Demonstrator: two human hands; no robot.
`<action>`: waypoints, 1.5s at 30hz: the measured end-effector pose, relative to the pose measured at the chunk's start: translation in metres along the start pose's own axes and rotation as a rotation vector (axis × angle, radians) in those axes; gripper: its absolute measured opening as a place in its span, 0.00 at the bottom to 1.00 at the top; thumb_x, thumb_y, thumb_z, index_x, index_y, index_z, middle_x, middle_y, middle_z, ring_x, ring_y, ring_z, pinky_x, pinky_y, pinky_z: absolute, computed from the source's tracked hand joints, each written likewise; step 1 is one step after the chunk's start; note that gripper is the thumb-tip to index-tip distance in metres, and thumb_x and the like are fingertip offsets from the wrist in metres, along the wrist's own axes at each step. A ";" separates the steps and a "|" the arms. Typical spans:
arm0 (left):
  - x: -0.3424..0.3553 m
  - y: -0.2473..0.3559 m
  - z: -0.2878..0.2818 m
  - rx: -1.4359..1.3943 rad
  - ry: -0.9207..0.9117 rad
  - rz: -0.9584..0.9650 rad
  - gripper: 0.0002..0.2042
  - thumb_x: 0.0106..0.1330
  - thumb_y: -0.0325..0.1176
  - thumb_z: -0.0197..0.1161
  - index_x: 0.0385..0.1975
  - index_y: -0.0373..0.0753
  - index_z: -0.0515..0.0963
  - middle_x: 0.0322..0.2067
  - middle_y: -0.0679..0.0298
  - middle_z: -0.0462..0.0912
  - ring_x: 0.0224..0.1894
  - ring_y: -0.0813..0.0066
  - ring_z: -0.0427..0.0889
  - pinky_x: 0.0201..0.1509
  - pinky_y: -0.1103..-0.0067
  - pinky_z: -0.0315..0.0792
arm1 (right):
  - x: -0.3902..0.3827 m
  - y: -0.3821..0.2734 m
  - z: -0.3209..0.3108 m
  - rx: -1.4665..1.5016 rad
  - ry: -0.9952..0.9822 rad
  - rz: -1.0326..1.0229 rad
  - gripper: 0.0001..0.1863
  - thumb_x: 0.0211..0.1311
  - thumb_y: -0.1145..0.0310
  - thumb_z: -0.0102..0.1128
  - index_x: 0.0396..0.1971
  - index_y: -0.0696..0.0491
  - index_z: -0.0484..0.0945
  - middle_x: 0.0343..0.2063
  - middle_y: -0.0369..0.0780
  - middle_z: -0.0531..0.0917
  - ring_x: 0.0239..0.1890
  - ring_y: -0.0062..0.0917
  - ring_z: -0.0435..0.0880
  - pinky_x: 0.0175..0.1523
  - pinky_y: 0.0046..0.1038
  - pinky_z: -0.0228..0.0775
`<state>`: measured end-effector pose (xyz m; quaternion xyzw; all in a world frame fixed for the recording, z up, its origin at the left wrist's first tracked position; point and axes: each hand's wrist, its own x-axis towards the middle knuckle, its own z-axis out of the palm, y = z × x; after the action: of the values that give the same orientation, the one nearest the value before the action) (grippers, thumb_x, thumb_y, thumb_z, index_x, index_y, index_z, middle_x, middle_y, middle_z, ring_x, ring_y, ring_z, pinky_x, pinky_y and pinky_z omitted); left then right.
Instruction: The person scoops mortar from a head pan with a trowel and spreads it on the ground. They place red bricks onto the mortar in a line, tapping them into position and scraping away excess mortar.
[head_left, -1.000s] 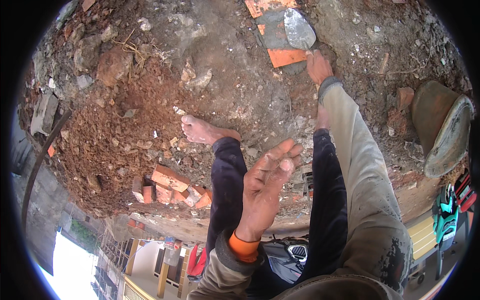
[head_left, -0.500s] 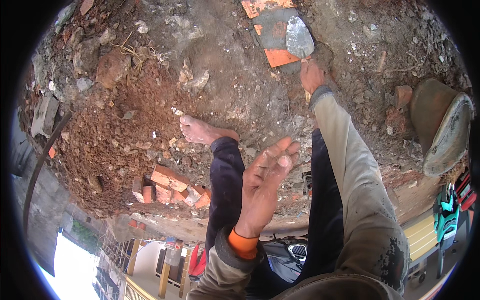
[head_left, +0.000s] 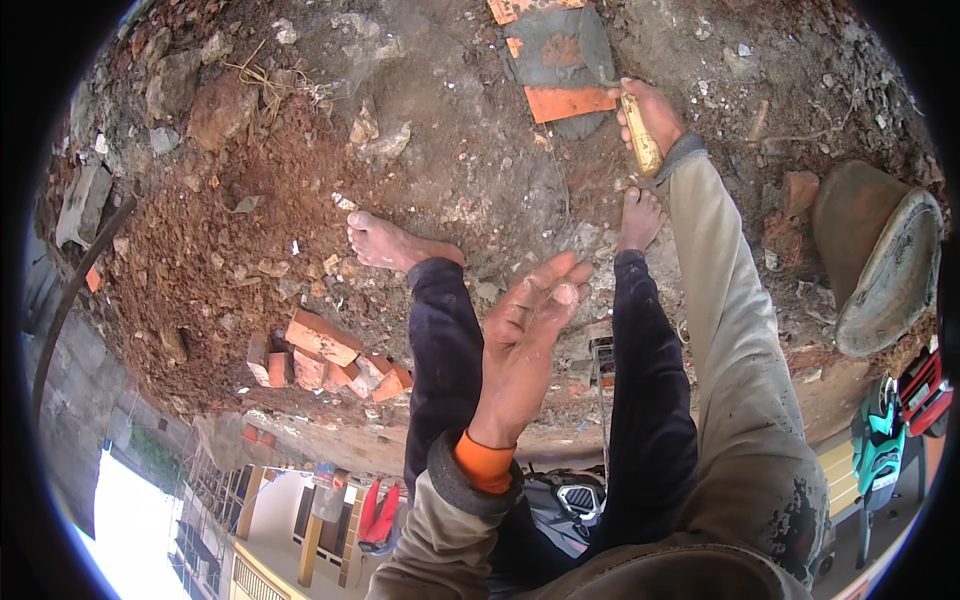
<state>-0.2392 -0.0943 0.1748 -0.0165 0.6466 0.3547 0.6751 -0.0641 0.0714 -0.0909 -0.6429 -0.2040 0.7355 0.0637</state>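
My right hand (head_left: 660, 125) is shut on the yellowish handle (head_left: 640, 135) of a trowel, with the bent metal shank (head_left: 608, 83) pointing toward orange brick pieces (head_left: 566, 102) partly coated in grey mortar (head_left: 553, 45) on the dirt. I cannot make out the trowel blade against the mortar. My left hand (head_left: 520, 355) hangs open above the ground between my legs, palm up, fingers loosely bent and nothing in it. My bare left foot (head_left: 390, 240) and right foot (head_left: 640, 215) rest on the soil.
A stack of broken bricks (head_left: 325, 362) sits left of my left leg. A worn curved bucket (head_left: 870, 260) lies at the right. A dark bent bar (head_left: 77, 275) runs along the left edge. Low in view are a building (head_left: 300, 530), a person (head_left: 330, 490) and parked scooters (head_left: 878, 440).
My right hand has turned and moved up and right, showing the handle; the pale trowel blade no longer shows flat on the bricks. My right foot has come into sight beneath it.
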 end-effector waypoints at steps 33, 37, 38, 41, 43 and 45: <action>0.006 -0.010 0.000 -0.028 0.008 0.085 0.22 0.71 0.40 0.57 0.59 0.34 0.71 0.53 0.55 0.80 0.54 0.67 0.78 0.61 0.72 0.69 | -0.163 0.097 0.027 -0.537 0.509 -0.714 0.24 0.62 0.63 0.60 0.50 0.66 0.68 0.40 0.56 0.79 0.40 0.46 0.81 0.45 0.39 0.72; 0.008 -0.009 0.013 0.001 -0.027 0.084 0.21 0.71 0.39 0.58 0.59 0.34 0.72 0.52 0.56 0.80 0.54 0.68 0.78 0.60 0.73 0.69 | -0.082 0.114 -0.016 -0.697 0.427 -0.587 0.22 0.64 0.59 0.57 0.48 0.62 0.69 0.37 0.59 0.80 0.40 0.54 0.81 0.43 0.43 0.72; 0.009 -0.012 0.016 0.002 -0.038 0.090 0.21 0.71 0.39 0.58 0.59 0.34 0.72 0.52 0.56 0.80 0.54 0.69 0.78 0.60 0.73 0.69 | -0.072 0.116 -0.028 -0.784 0.373 -0.495 0.21 0.65 0.58 0.57 0.47 0.61 0.69 0.36 0.59 0.80 0.39 0.56 0.81 0.43 0.45 0.72; 0.002 -0.020 -0.003 -0.013 0.048 0.110 0.21 0.71 0.39 0.58 0.59 0.35 0.72 0.52 0.58 0.80 0.53 0.71 0.78 0.60 0.74 0.69 | -0.122 0.118 -0.006 -0.826 0.373 -0.534 0.22 0.64 0.56 0.56 0.45 0.60 0.68 0.33 0.59 0.80 0.39 0.59 0.79 0.41 0.48 0.71; 0.005 -0.037 -0.007 -0.027 0.073 0.087 0.20 0.71 0.38 0.58 0.58 0.35 0.72 0.52 0.58 0.80 0.52 0.72 0.78 0.59 0.75 0.69 | -0.165 0.126 -0.021 -0.750 0.324 -0.408 0.23 0.62 0.57 0.59 0.47 0.60 0.69 0.34 0.58 0.81 0.39 0.57 0.80 0.43 0.48 0.71; 0.009 -0.031 -0.005 0.000 0.088 0.105 0.20 0.71 0.37 0.58 0.58 0.35 0.72 0.52 0.59 0.80 0.51 0.72 0.79 0.58 0.76 0.69 | -0.181 0.165 -0.069 -0.710 0.212 -0.434 0.23 0.59 0.57 0.61 0.45 0.60 0.70 0.33 0.56 0.81 0.37 0.55 0.81 0.42 0.46 0.72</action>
<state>-0.2285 -0.1157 0.1524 0.0016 0.6756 0.3886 0.6265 0.0603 -0.1275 0.0065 -0.6393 -0.5673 0.5190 0.0127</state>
